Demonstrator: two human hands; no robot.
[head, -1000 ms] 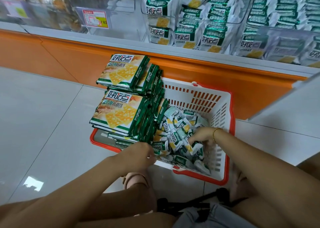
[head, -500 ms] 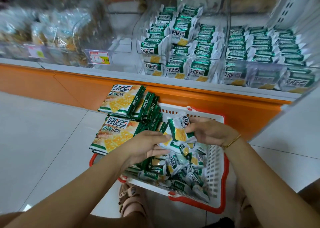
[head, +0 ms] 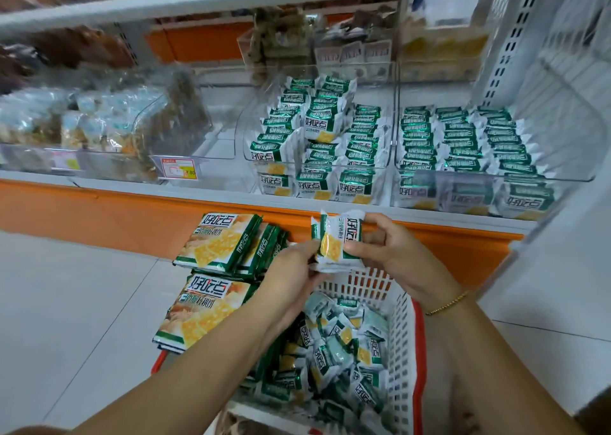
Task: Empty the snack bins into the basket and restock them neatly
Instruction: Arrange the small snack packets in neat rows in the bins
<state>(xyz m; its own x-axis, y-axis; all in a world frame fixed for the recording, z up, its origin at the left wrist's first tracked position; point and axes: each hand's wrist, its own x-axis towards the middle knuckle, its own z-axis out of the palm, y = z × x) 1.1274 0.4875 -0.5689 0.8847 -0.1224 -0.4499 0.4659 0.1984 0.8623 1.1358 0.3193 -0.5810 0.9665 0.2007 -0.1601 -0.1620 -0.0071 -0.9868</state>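
A white store shelf (head: 132,186) runs across the view above an orange plinth (head: 99,216), with a pale tiled floor (head: 66,302) below.

Three clear bins sit side by side on the shelf. The right bin (head: 562,175) holds three tidy rows of green-and-white snack packets standing on edge. The middle bin (head: 250,157) holds the same packets, less evenly stacked, with some facing forward at the front. The left bin (head: 145,127) contains other bagged snacks, too blurred to identify.

On the floor, just in front of the plinth, stands a white lattice basket (head: 401,352) with a red rim. Two stacks of large flat packs (head: 218,243) rest across its left side, printed with yellow crackers and green edges. Its right side is filled with a jumble of loose packets (head: 340,352) lying at all angles. They are white foil with green bands and a yellow cracker picture.

Above the basket, level with the plinth, both hands hold a small stack of packets (head: 337,243) upright. It looks like two or three, though the count is unclear. The left hand (head: 291,269) pinches the stack's lower left edge. The right hand (head: 393,249) grips its right side, thumb on the front and fingers curled behind. A thin gold bracelet (head: 446,304) circles the right wrist.

A red-and-yellow price tag (head: 180,170) is clipped to the shelf front between the left and middle bins.
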